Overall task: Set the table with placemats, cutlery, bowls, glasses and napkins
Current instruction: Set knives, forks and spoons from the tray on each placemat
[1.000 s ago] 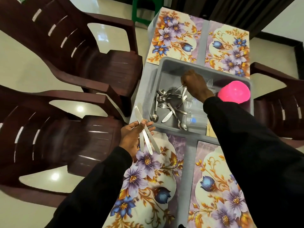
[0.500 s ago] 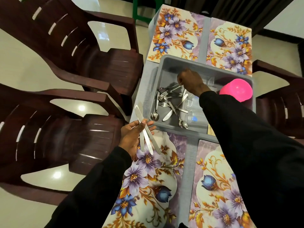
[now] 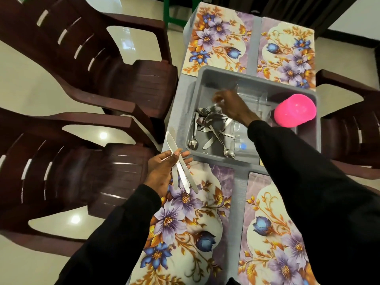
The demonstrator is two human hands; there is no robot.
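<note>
A grey plastic tub (image 3: 207, 73) stands mid-table. Inside lies a heap of spoons, forks and knives (image 3: 207, 128), clear glasses (image 3: 251, 95) and pink bowls (image 3: 295, 113). My right hand (image 3: 233, 104) reaches into the tub over the cutlery heap, blurred, fingers curled at a utensil's end. My left hand (image 3: 162, 171) hovers at the table's left edge above the near-left floral placemat (image 3: 185, 219), holding three table knives (image 3: 181, 171) fanned across its palm under the thumb.
Floral placemats lie at the near right (image 3: 273, 233), far left (image 3: 218, 38) and far right (image 3: 287, 52). Dark brown plastic chairs stand left (image 3: 82, 79) and right (image 3: 353, 128) of the narrow table. A green stool (image 3: 174, 9) is beyond the far end.
My right hand has moved left and further into the tub, from near the glasses to the top of the cutlery heap. My left hand keeps the knives in about the same place.
</note>
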